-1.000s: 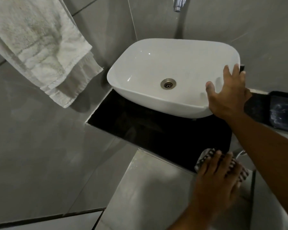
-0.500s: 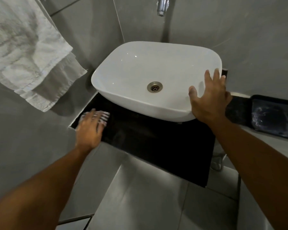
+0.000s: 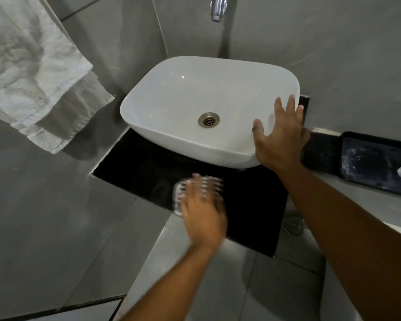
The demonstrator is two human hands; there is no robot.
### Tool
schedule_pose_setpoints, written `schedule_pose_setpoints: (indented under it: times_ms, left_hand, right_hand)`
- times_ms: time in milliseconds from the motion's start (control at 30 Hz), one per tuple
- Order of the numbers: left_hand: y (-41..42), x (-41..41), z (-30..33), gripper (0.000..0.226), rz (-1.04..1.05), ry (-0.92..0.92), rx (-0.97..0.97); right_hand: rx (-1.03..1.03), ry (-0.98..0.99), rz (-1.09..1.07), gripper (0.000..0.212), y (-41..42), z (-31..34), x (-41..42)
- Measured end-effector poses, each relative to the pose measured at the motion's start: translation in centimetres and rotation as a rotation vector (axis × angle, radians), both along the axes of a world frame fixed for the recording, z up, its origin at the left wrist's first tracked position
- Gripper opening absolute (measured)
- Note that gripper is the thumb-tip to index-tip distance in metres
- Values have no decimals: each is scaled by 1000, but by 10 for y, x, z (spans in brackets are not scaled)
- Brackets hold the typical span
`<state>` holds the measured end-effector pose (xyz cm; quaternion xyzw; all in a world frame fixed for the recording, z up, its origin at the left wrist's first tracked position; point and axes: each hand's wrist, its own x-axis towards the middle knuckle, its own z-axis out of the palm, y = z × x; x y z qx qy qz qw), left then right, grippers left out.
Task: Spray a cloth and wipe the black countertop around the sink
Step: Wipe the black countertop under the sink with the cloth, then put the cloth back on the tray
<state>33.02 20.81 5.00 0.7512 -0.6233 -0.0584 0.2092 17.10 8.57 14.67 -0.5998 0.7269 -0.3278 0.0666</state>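
Head view: two hands, one cloth, one white sink. In front of the sink, the blurred left hand lies flat with fingers spread on the striped cloth on the black countertop; the right hand rests spread on the sink's right rim. Grey tiled walls surround the sink, with one towel hanging to its left and one tap above.
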Motion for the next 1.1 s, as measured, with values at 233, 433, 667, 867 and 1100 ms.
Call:
schedule_pose_setpoints:
  times_ms: [233, 433, 667, 867, 1100]
  left_hand:
    - [45, -116, 3, 63, -376, 16, 60]
    - [38, -29, 13, 65, -728, 55, 105]
    - [31, -41, 23, 56, -694, -86, 39]
    - [-2, -80, 29, 55, -721, -79, -18]
    - [-111, -213, 15, 54, -890, -47, -48]
  right_hand:
    - [-64, -249, 175, 94, 25, 4, -9]
    - [17, -40, 583, 80, 148, -73, -66]
    - [9, 232, 676, 61, 153, -103, -71]
    - [15, 216, 632, 48, 126, -98, -109]
    - [116, 166, 397, 60, 53, -92, -238]
